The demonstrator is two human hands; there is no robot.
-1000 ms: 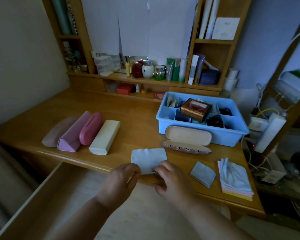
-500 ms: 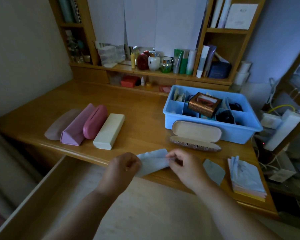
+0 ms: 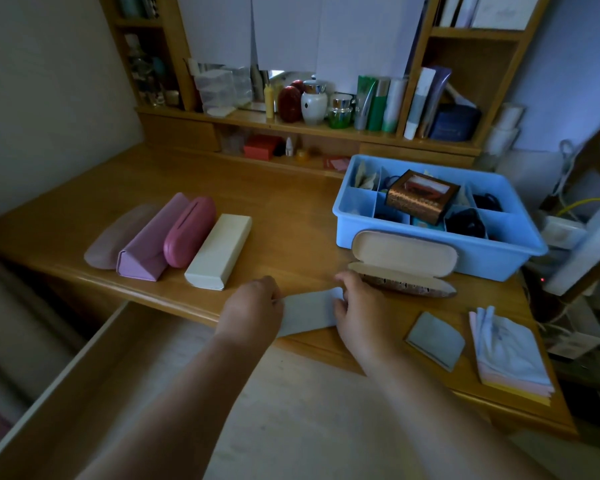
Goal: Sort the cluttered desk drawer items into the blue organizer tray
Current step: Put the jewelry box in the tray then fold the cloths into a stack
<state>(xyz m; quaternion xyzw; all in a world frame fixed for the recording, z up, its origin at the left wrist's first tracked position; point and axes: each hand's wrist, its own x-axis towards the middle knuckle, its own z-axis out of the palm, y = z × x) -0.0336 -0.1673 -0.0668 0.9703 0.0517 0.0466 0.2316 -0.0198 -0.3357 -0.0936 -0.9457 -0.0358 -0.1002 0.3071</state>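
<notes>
Folding a grey cleaning cloth [image 3: 309, 311] at the desk [image 3: 284, 216] front edge, frame centre: left hand [image 3: 253, 310] pinches its left end, right hand [image 3: 357, 306] pinches the right end, cloth flat between them.

Progress, judged: partway. Blue organizer tray [image 3: 499, 258], right of centre, already has several compartments filled: dark coiled items, pale bits at its back left, and a copper-brown box [image 3: 421, 195] lying across the dividers. Drawer [image 3: 153, 393], lower left, looks emptied as far as visible.

Left to sort: open beige glasses case [image 3: 404, 261] touching the tray front; four cases in a row at left (mauve pouch [image 3: 115, 237], lilac triangular case [image 3: 153, 244], pink hard case [image 3: 189, 235], cream box [image 3: 219, 251]); folded grey cloth [image 3: 435, 336]; stack of pastel cloths [image 3: 510, 358] lower right.

Writing: none legible; the copper-brown box's lid print is too blurred to read.
</notes>
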